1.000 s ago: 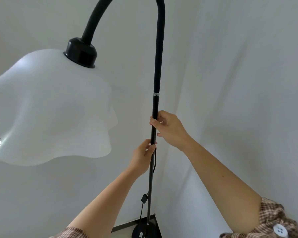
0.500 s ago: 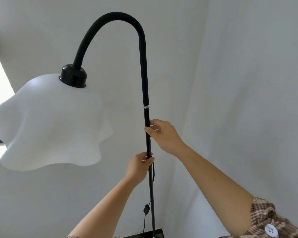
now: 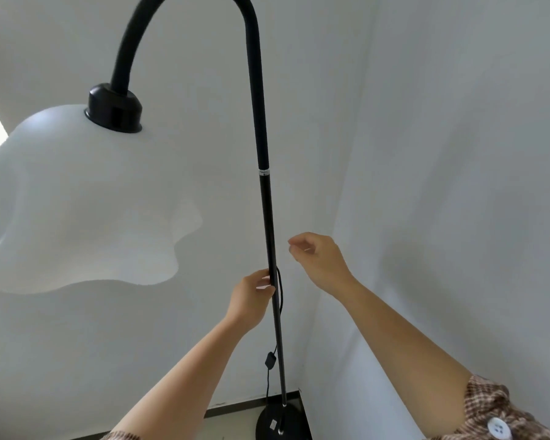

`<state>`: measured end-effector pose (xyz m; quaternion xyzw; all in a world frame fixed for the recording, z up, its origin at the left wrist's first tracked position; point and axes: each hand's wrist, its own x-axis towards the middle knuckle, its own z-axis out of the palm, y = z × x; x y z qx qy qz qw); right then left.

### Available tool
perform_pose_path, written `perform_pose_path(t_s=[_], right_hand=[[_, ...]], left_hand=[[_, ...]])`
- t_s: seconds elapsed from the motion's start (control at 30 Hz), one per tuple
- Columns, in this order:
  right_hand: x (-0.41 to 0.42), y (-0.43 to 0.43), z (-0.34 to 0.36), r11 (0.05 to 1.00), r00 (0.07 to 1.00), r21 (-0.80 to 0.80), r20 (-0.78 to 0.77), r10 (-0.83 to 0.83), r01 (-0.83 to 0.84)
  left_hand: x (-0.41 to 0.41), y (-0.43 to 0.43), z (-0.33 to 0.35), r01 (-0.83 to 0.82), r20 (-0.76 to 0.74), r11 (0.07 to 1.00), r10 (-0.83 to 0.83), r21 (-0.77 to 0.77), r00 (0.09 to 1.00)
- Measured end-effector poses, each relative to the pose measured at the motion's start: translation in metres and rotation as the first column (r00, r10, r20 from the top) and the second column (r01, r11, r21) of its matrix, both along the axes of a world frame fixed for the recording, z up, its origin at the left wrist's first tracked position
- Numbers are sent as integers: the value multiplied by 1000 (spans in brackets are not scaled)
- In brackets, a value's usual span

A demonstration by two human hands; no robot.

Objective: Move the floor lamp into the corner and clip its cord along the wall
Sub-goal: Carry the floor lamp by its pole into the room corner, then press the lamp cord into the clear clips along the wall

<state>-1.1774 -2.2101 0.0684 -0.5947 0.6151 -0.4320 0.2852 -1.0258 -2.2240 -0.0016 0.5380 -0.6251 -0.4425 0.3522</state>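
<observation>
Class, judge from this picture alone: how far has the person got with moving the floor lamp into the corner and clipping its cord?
Done, apparently: the round black lamp base sits in the corner. In hand: the left hand grips the thin black pole; the right hand is off it, fingers loosely curled. Left: the black cord with its inline switch hangs loose beside the pole, unclipped.

A: Single view, head-worn, wide-angle. It faces the room corner (image 3: 327,281) where two white walls meet, close in.

B: Pitch?

A: Spans high and low: the lamp's curved neck (image 3: 185,14) runs off the top edge, the floor (image 3: 229,423) and the lamp base (image 3: 277,420) sit at the bottom. Both forearms enter from below, at arm's reach. Straight lines bow near the edges.
</observation>
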Motion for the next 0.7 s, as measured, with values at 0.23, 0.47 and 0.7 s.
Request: perform_pose_path(t_s=[0.23, 0.47, 0.7], right_hand=[[-15, -2, -118, 888, 995, 459, -68, 69, -31], [1, -13, -148, 878, 984, 463, 172, 49, -124], [-18, -1, -166, 931, 996, 365, -86, 37, -3]], left_hand=[[-6, -7, -21, -22, 20, 1000, 22, -4, 1000], [-15, -11, -26, -62, -19, 998, 62, -15, 998], [-22, -8, -32, -93, -6, 995, 93, -31, 996]])
